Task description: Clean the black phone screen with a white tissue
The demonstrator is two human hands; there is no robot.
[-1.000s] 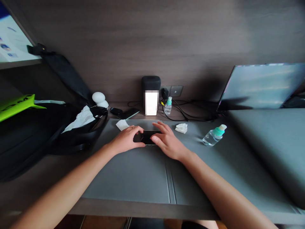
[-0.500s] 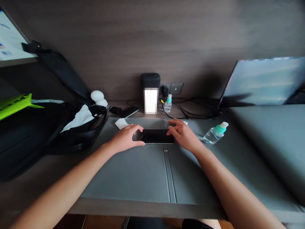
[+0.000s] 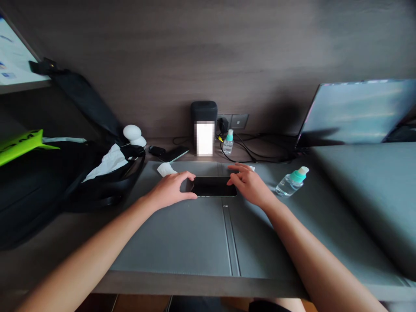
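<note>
Phone (image 3: 214,186) is laid on grey mat (image 3: 172,242), left end braced between parted thumb and forefinger of left hand (image 3: 170,189); right hand (image 3: 248,185) is half-curled at right end, whether anything is pinched cannot be told; edges best kept steady, touch light.

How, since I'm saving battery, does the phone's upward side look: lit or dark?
Dark: the phone shows black, no glow. Powered off? Cannot tell.

Gray desk mat (image 3: 175,238), clear bottle (image 3: 288,185) on it, white tissue (image 3: 165,169)
</note>
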